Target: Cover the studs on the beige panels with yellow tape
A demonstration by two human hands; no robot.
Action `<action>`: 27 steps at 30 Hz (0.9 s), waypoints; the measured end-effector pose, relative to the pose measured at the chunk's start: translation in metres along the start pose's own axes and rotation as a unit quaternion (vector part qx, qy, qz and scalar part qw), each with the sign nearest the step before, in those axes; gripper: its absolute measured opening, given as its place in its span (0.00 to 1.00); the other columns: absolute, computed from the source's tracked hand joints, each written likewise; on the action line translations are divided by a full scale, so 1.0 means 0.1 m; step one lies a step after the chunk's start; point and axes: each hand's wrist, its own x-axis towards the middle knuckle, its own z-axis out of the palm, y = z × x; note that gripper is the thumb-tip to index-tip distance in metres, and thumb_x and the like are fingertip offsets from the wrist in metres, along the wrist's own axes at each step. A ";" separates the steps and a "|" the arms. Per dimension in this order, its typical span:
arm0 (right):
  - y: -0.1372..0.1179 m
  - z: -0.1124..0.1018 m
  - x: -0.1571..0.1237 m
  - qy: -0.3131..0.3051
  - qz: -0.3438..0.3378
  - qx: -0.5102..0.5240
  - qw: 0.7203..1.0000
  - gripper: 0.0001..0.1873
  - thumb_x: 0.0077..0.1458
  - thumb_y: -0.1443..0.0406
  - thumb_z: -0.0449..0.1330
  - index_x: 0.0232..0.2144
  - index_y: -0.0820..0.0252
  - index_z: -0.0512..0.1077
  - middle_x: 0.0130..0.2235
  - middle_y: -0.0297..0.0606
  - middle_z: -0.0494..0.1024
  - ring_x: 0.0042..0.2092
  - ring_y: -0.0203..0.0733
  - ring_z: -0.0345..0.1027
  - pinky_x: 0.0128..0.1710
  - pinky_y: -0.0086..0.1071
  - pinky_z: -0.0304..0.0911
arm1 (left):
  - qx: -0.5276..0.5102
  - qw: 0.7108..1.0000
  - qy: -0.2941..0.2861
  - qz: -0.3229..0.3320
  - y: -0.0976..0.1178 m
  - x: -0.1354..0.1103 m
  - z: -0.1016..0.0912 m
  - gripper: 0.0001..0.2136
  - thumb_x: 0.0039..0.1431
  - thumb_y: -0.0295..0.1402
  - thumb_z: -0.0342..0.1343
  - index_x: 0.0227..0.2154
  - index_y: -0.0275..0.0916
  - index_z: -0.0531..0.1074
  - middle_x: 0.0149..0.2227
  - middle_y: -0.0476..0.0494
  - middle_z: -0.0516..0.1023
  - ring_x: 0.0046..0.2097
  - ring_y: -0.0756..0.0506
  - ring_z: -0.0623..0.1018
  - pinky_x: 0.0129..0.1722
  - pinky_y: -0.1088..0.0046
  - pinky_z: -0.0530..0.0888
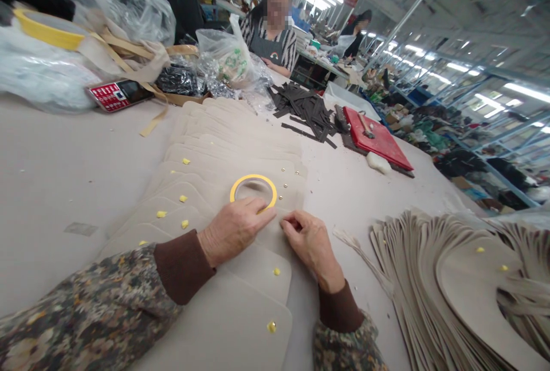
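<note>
Left grip clasping near edge of yellow tape roll, over overlapping beige panels. Right grip just beside, fingertips pinched together; cannot tell whether anything sits between. Yellow bits left of left grip. Fanned beige stack right of right grip, on tabletop.

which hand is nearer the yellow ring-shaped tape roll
Left. The left hand is on the near rim of the tape roll; the right hand is apart from it, to its near right.
</note>
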 end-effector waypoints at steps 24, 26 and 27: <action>0.02 -0.13 -0.24 -0.150 0.089 0.189 0.966 0.08 0.54 0.67 0.60 0.31 0.57 0.81 0.18 0.25 0.74 0.18 0.31 0.64 0.17 0.23 0.57 | -0.007 0.998 -0.069 -0.008 -0.24 -0.01 -0.11 0.09 0.63 0.21 0.47 0.36 0.37 0.70 0.32 0.45 0.72 0.32 0.45 0.74 0.30 0.71 0.70; 0.01 -0.16 -0.27 -0.142 0.068 0.189 0.969 0.06 0.52 0.67 0.63 0.28 0.57 0.81 0.21 0.28 0.77 0.22 0.34 0.68 0.22 0.24 0.61 | -0.018 0.998 -0.057 -0.007 -0.24 -0.04 -0.14 0.08 0.65 0.22 0.47 0.37 0.38 0.71 0.32 0.46 0.73 0.32 0.45 0.75 0.30 0.72 0.71; -0.01 -0.17 -0.28 -0.117 0.061 0.186 0.974 0.05 0.52 0.66 0.63 0.28 0.57 0.81 0.23 0.30 0.79 0.25 0.35 0.71 0.25 0.26 0.63 | -0.025 0.999 -0.047 -0.006 -0.24 -0.06 -0.15 0.08 0.66 0.24 0.47 0.38 0.39 0.71 0.33 0.46 0.74 0.33 0.45 0.76 0.31 0.72 0.72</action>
